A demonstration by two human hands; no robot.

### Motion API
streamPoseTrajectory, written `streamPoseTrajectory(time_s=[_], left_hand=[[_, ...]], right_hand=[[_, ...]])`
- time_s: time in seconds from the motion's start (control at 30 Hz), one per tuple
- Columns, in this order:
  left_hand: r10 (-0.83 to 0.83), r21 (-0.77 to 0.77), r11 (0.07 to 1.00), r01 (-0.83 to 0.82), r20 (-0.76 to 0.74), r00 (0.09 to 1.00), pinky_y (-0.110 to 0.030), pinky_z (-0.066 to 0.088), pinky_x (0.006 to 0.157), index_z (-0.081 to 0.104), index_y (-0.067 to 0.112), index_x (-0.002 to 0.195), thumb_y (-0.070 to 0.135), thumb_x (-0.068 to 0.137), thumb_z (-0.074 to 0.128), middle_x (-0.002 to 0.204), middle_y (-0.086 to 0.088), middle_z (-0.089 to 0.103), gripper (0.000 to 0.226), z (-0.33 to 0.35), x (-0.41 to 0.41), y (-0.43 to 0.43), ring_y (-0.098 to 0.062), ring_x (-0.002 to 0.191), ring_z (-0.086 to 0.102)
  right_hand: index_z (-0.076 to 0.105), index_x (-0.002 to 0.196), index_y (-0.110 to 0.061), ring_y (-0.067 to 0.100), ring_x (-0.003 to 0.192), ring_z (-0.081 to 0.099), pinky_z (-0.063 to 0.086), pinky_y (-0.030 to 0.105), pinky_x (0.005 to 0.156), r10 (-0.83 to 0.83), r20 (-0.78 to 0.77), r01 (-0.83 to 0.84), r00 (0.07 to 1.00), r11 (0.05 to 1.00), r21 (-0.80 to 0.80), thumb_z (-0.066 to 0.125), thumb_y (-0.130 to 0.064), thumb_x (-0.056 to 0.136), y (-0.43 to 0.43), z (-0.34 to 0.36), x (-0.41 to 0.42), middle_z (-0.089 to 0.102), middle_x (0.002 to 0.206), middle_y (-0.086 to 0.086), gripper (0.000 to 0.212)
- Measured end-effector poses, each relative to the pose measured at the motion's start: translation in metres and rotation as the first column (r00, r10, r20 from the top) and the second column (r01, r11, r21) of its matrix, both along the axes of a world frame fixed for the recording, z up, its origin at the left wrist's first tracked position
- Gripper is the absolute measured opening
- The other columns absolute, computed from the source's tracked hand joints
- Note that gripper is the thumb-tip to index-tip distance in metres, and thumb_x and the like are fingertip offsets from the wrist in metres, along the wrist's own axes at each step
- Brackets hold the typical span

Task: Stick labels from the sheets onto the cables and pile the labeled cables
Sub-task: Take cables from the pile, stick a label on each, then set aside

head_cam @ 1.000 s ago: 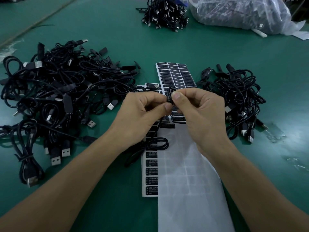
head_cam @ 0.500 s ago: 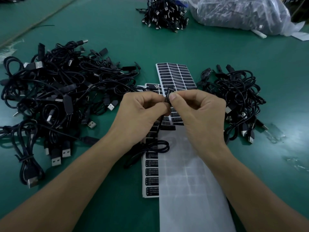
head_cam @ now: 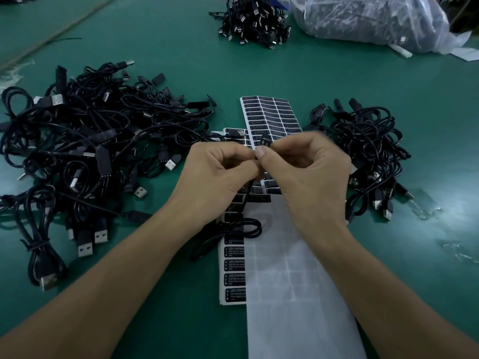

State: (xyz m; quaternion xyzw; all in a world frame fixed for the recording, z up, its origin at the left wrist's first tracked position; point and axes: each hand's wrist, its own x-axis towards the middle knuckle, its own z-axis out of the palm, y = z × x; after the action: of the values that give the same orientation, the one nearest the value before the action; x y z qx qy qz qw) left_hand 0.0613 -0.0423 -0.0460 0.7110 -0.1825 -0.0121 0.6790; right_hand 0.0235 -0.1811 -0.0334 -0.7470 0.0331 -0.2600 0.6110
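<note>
My left hand (head_cam: 220,174) and my right hand (head_cam: 308,177) meet above the label sheets and together pinch the small black controller block (head_cam: 265,142) of one cable. That cable (head_cam: 233,229) hangs below my hands and loops over the sheets. A black label lies on the block; its exact fit is hard to see. A sheet of black labels (head_cam: 272,117) lies flat behind my hands. A second sheet (head_cam: 234,275) shows under my left wrist, beside a peeled white backing (head_cam: 295,294).
A big tangle of black USB cables (head_cam: 85,151) covers the green table on the left. A smaller cable pile (head_cam: 370,151) sits on the right. Far back lie a bundle of cables (head_cam: 255,19) and a clear plastic bag (head_cam: 370,19).
My right thumb has slid down along the controller block and my fingers have shifted slightly. Both hands stay in the same place above the sheets.
</note>
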Motion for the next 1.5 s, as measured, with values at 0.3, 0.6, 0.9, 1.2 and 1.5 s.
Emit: streamPoseTrajectory(time_s=[0.3,0.6,0.9,1.2,1.5], left_hand=[[-0.014,-0.001,1.0,0.014,0.037,0.999,-0.04,0.059,0.075,0.078,0.01,0.086,0.003,0.089,0.072,0.082,-0.012,0.076,0.01,0.002,-0.003,-0.001,-0.025,0.074,0.069],[0.023,0.154,0.986,-0.058,0.224,0.974,-0.025,0.039,0.05,0.066,0.019,0.074,0.03,0.091,0.069,0.062,-0.003,0.057,0.02,-0.001,-0.008,-0.003,-0.009,0.055,0.044],[0.221,0.195,0.899,-0.392,0.572,0.79,-0.042,0.05,0.071,0.064,0.031,0.102,0.026,0.098,0.059,0.085,0.017,0.062,0.008,0.011,-0.002,0.008,-0.013,0.08,0.059],[0.341,-0.078,0.929,-0.362,0.561,0.754,-0.044,0.056,0.068,0.047,0.025,0.098,0.015,0.1,0.06,0.082,-0.012,0.066,0.017,0.028,-0.006,0.009,-0.02,0.08,0.072],[0.467,-0.303,0.862,-0.407,0.158,0.87,-0.025,0.05,0.054,0.049,0.023,0.086,0.029,0.11,0.033,0.079,0.001,0.077,0.029,0.036,0.005,0.024,-0.016,0.06,0.065]], right_hand=[[0.071,0.102,-0.02,0.004,0.072,0.066,0.052,0.017,0.068,0.178,-0.023,-0.175,0.984,0.98,0.094,0.076,-0.011,0.086,-0.002,-0.002,0.006,0.071,0.076,-0.007,0.019],[0.072,0.078,-0.02,-0.001,0.056,0.05,0.042,0.014,0.057,0.155,-0.03,-0.152,0.987,0.985,0.083,0.063,-0.021,0.098,-0.002,0.003,0.005,0.06,0.059,-0.014,0.022],[0.066,0.122,-0.02,0.0,0.06,0.049,0.043,0.019,0.059,0.133,-0.045,-0.139,0.99,0.965,-0.221,0.06,-0.03,0.093,-0.001,0.0,0.001,0.058,0.069,-0.011,0.032],[0.074,0.111,-0.024,0.002,0.07,0.057,0.045,0.017,0.065,0.256,-0.17,-0.307,0.952,0.773,-0.555,0.074,-0.044,0.084,0.009,-0.006,0.0,0.065,0.078,-0.012,0.034],[0.068,0.089,-0.013,0.011,0.081,0.068,0.057,0.029,0.074,0.357,-0.128,-0.363,0.925,0.931,-0.028,0.068,-0.013,0.092,0.01,0.001,0.0,0.072,0.087,0.0,0.003]])
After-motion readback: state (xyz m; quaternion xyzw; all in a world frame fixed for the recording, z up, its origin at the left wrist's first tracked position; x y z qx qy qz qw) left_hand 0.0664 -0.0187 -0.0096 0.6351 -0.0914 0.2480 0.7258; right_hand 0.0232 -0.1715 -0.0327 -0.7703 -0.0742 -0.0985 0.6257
